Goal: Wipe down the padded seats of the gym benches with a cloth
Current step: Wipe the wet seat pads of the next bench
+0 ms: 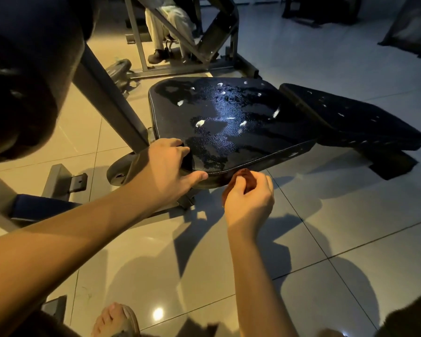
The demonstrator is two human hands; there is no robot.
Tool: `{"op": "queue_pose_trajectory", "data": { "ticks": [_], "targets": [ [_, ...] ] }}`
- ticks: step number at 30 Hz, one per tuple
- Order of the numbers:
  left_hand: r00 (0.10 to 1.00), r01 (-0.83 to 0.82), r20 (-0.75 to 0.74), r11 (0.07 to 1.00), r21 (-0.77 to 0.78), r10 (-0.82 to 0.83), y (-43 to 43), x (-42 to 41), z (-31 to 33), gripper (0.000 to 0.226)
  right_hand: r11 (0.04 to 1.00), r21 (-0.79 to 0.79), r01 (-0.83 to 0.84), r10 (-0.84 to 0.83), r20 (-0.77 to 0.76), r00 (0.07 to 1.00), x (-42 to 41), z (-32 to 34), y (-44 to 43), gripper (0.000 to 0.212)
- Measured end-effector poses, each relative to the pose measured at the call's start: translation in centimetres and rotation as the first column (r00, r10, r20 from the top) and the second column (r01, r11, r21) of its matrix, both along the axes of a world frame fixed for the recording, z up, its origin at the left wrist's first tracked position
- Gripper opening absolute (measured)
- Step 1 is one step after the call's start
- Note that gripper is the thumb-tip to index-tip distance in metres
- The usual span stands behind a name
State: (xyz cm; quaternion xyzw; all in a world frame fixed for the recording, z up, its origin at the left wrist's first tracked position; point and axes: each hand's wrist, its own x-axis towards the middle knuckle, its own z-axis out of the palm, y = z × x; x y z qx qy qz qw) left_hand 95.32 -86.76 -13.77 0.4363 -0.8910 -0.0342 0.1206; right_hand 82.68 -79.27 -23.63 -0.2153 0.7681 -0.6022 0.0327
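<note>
So the seat [229, 122] is the big dark padded slab in the middle, and it's in rough shape: cracked skin all over the top, with little white flecks [201, 122] scattered across it. Could be torn spots or fluff, can't tell which. The left hand [165, 171] has the seat's near-left corner clamped, fingers curled over the top and thumb stretched along under the front edge. I'd guess that's to steady the pad so it doesn't wobble or tilt once the rubbing starts. The right hand [248, 200] sits just below the seat's near edge, pinching a bunched-up reddish-brown cloth [246, 178] between thumb and curled fingers. The cloth pokes up right at the rim, touching or almost touching it, hard to call. Holding it wadded like that makes sense to me, since you get a firm lump to press with rather than a floppy rag. To the right of the seat the back pad [350, 117] lies nearly flat with the same flecks on it, and a grey frame bar [107, 98] slants away from the seat's left side. Beyond the seat's far edge, someone's legs [165, 27] show by another machine. There's tiled floor [350, 227] under it all. My read: the wipe on this seat is barely begun or about to start, going from the front rim inward, and that flaky surface will likely shed bits onto the cloth.
</note>
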Motion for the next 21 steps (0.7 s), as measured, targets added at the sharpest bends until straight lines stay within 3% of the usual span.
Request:
{"op": "queue_pose_trajectory", "data": {
  "ticks": [6,11,16,18,21],
  "targets": [
    [0.999,-0.004,0.045,0.996,-0.085,0.008,-0.2,-1.4,0.3,0.089,0.998,0.025,0.051,-0.051,-0.001,0.999,-1.6,-0.2,-0.5,0.014],
    [0.996,-0.010,0.083,0.992,-0.127,0.020,-0.2,-1.3,-0.3,0.097,0.996,0.089,0.023,-0.031,0.086,0.996,-4.5,-0.1,0.0,0.019],
    [0.989,-0.062,0.122,0.990,-0.128,0.078,0.3,-2.1,-0.8,0.091,0.987,-0.046,-0.156,0.152,-0.084,0.985,1.6,0.4,1.6,0.009],
    [0.988,-0.066,0.127,0.988,-0.138,0.083,0.5,-2.2,-0.6,0.092,0.992,-0.005,-0.123,0.120,-0.191,0.974,-0.2,0.2,1.2,0.009],
    [0.991,-0.058,0.112,0.990,-0.128,0.072,0.5,-2.0,-0.7,0.088,0.990,0.140,0.019,0.001,-0.146,0.989,-7.3,-0.2,-0.1,0.012]
  ]
}}
